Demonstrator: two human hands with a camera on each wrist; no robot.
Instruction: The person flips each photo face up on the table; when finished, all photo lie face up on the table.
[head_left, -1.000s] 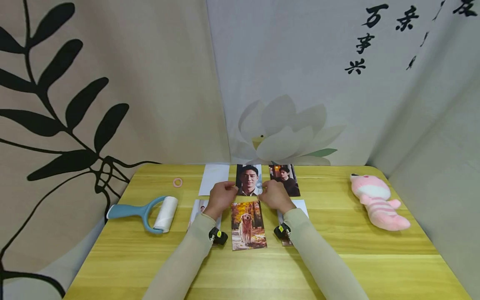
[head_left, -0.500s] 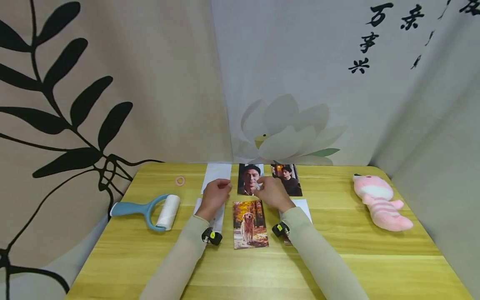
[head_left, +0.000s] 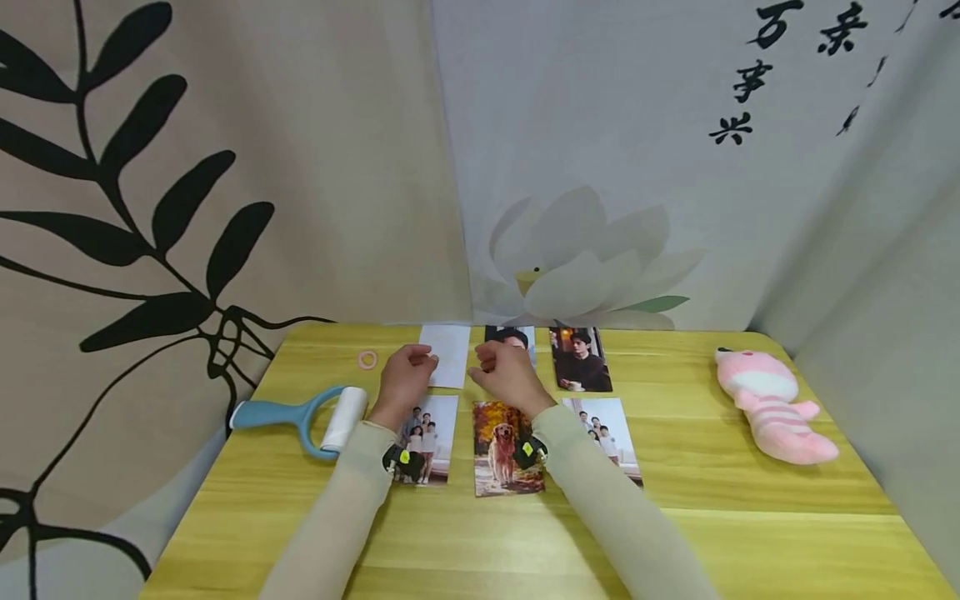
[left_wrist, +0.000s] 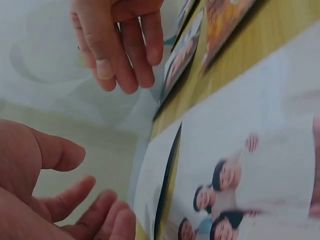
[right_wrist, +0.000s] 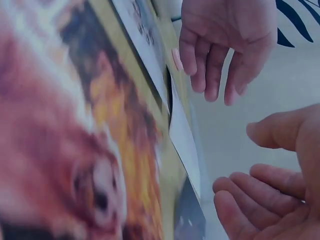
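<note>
Six-photo rows aside, the nearest print to my left hand (head_left: pixel 405 385) is a white blank-looking card (head_left: pixel 450 357); the hand hovers at its left edge, holding nothing. My right hand (head_left: pixel 512 377) is above the table, partly covering a portrait photo of a man in a white collar (head_left: pixel 527 335). Its thumb and fingers are apart in the right wrist view, gripping nothing. Below lie a family photo (head_left: pixel 438 442), a golden retriever photo (head_left: pixel 489 467) partly behind my right wrist, and another family photo (head_left: pixel 611 425) partly under the sleeve. A dark-sweater portrait (head_left: pixel 581 362) lies back right.
A blue-handled lint roller (head_left: pixel 281 414) with a white roll (head_left: pixel 345 418) lies on the left of the wooden table (head_left: pixel 750 550). Behind it is a small pink ring (head_left: pixel 367 360). On the right lies a pink plush toy (head_left: pixel 772 408). A printed curtain (head_left: pixel 360 167) hangs behind.
Both hands have moved left, away from the man's portrait; the right hand now partly covers it. The family photos show more. The head view has shifted slightly.
</note>
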